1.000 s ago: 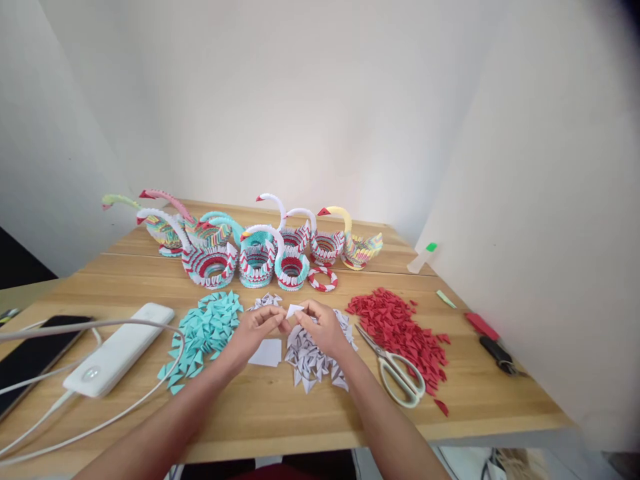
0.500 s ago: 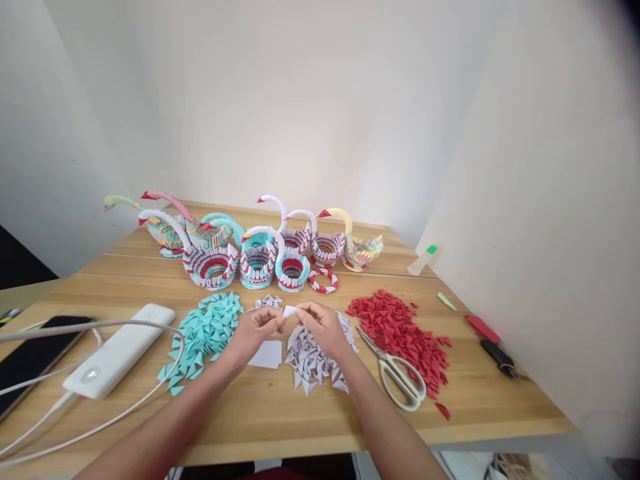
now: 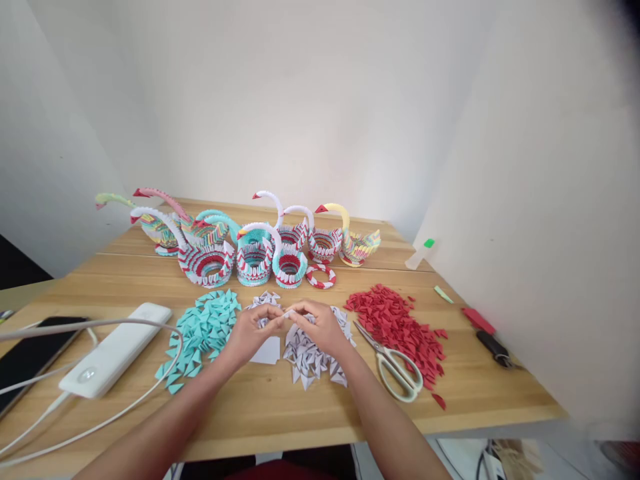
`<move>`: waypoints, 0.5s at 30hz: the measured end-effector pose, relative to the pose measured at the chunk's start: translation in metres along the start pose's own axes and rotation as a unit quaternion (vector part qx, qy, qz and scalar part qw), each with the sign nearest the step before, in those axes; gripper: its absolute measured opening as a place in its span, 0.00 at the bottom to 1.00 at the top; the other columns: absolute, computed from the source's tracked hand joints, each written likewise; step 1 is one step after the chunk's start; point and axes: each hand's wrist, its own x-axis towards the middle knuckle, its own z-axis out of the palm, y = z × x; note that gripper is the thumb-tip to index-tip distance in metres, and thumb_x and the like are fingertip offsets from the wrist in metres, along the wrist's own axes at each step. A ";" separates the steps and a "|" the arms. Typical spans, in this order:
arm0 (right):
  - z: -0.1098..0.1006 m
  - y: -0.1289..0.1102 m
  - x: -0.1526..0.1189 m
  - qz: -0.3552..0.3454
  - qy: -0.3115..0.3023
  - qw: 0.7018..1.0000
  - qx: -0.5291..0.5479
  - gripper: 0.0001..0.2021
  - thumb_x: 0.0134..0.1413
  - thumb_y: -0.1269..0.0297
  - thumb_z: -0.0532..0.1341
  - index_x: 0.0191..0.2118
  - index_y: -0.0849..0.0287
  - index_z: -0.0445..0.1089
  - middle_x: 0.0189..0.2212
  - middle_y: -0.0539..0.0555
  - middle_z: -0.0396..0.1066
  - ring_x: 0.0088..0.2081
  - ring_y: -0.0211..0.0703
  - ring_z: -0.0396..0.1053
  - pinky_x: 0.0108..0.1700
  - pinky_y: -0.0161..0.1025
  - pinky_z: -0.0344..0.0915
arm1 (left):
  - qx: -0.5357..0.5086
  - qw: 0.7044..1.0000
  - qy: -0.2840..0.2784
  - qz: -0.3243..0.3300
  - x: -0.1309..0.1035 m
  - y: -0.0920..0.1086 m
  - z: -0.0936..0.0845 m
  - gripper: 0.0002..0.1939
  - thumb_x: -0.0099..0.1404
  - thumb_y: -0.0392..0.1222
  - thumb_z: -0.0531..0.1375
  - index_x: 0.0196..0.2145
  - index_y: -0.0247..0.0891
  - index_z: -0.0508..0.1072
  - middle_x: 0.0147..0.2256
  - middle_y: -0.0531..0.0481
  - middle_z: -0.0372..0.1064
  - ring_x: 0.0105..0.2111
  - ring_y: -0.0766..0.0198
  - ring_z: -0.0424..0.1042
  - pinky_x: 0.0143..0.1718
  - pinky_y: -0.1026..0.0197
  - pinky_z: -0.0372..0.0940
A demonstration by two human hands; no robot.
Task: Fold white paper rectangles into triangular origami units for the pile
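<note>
Left hand point(image 3: 254, 331) and right hand point(image 3: 320, 327) pinch one white paper piece point(image 3: 289, 315); scissors point(image 3: 384, 351) lie right of them.

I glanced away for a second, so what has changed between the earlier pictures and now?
The left hand and right hand have drawn closer together over the small white paper, so less of it shows; neither let go. The paper swans, red pile and scissors stayed put.
</note>
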 end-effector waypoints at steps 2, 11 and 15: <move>0.001 0.000 0.000 -0.010 0.016 1.000 0.002 0.06 0.57 0.67 0.59 0.37 0.59 0.73 0.33 0.51 0.74 0.35 0.39 0.70 0.38 0.33 0.63 | -0.073 0.997 -0.008 -0.032 0.001 -0.001 0.001 0.09 0.56 0.45 0.62 0.31 0.36 0.73 0.28 0.50 0.72 0.31 0.61 0.69 0.36 0.62 0.62; 0.001 0.000 0.001 -0.043 0.041 0.998 -0.001 0.06 0.57 0.69 0.59 0.37 0.58 0.73 0.32 0.51 0.74 0.34 0.39 0.70 0.38 0.33 0.63 | -0.211 0.970 -0.068 -0.103 0.001 -0.002 -0.001 0.10 0.57 0.47 0.64 0.30 0.36 0.75 0.29 0.50 0.73 0.33 0.63 0.70 0.41 0.61 0.62; 0.001 0.000 0.000 -0.068 0.047 0.996 -0.017 0.06 0.58 0.68 0.59 0.37 0.57 0.73 0.33 0.51 0.74 0.35 0.40 0.70 0.39 0.34 0.63 | -0.233 0.964 -0.067 -0.106 0.002 -0.008 -0.001 0.10 0.57 0.46 0.65 0.31 0.36 0.74 0.28 0.50 0.74 0.32 0.63 0.70 0.40 0.60 0.63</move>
